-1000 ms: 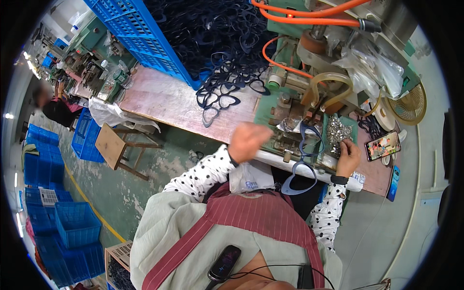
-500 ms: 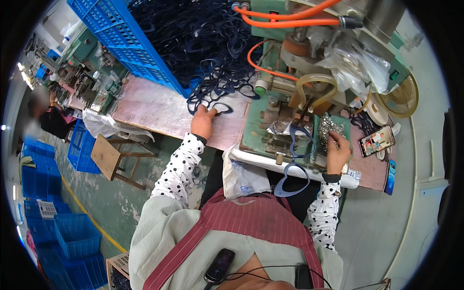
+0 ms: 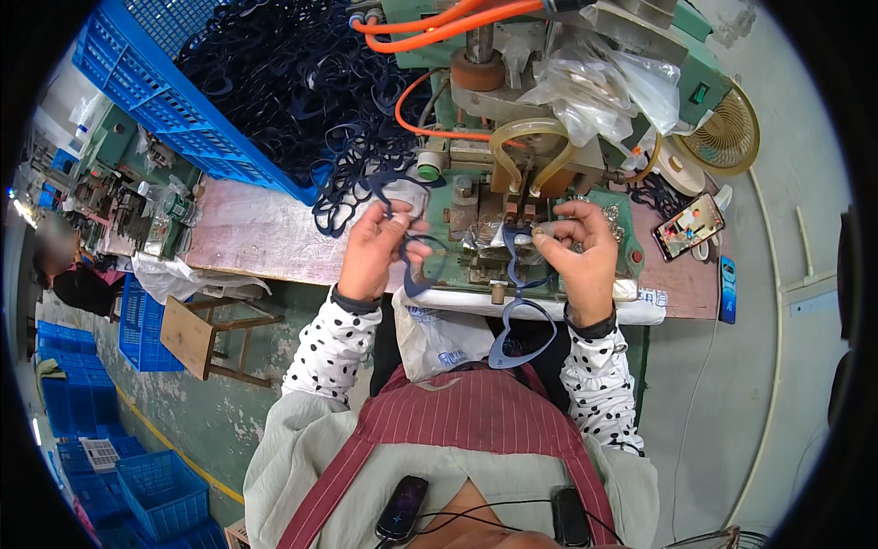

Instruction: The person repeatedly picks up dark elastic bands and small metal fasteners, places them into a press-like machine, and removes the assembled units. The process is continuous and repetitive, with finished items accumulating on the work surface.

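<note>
My left hand [image 3: 373,245] is raised above the table's front, its thumb and fingers closed on a dark blue double-looped frame piece [image 3: 411,282]. Another looped frame piece [image 3: 502,353] hangs from the working head of a green bench press [image 3: 471,197], its lower loop over the table edge. My right hand [image 3: 587,258] is beside that head, thumb and index fingertip together at the upper end of the hanging piece. What those fingertips pinch is too small to make out. Small silvery metal parts [image 3: 615,218] lie behind my right hand.
A blue crate [image 3: 197,137] at the back left spills many dark looped pieces onto the table [image 3: 247,229]. Orange hoses [image 3: 457,26] run over the press. A phone [image 3: 688,226] and a fan [image 3: 722,133] are at right. A wooden stool [image 3: 197,339] stands left.
My left hand has lifted a looped piece from the pile and brought it nearer. My right hand has moved from the silvery parts to the press head. The view has shifted.
</note>
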{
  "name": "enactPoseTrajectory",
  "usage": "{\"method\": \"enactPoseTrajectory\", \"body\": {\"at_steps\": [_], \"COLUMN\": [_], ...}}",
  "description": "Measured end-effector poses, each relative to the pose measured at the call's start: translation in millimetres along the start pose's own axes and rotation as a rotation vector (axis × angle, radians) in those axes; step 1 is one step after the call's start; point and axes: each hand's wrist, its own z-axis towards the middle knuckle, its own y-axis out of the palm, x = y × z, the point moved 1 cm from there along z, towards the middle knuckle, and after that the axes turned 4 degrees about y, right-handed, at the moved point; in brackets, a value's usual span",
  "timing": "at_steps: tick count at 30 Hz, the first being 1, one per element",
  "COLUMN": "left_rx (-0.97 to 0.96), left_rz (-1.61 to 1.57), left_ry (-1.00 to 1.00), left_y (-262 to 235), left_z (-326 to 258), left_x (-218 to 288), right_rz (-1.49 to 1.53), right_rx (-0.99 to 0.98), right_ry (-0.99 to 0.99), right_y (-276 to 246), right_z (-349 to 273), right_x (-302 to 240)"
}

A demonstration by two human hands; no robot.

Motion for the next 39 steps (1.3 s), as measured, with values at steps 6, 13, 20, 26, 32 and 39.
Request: {"method": "enactPoseTrajectory", "body": {"at_steps": [6, 13, 20, 26, 32, 39], "left_rx": [-0.296, -0.391, -0.502, -0.539, -0.489, -0.487], "left_rz": [-0.349, -0.407, -0.239, -0.336, -0.296, -0.342], "left_ry": [-0.263, -0.412, -0.543, -0.599, -0.580, -0.562], "left_y": [35, 49, 84, 94, 98, 97], "left_z": [-24, -28, -36, -27, -31, -33], "left_x": [19, 17, 14, -5, -3, -3], "right_rz": [-0.098, -0.061, -0.035, -0.359, -0.585, -1.155], "right_rx": [-0.001, 0.026, 0.022, 0.397, 0.366, 0.304], "right_ry": [-0.008, -0.021, -0.039, -0.077, -0.006, -0.334], "right_y": [5, 19, 8, -77, -112, -105], "right_z": [2, 16, 17, 37, 23, 22], "right_x": [3, -2, 1, 69, 113, 125]}}
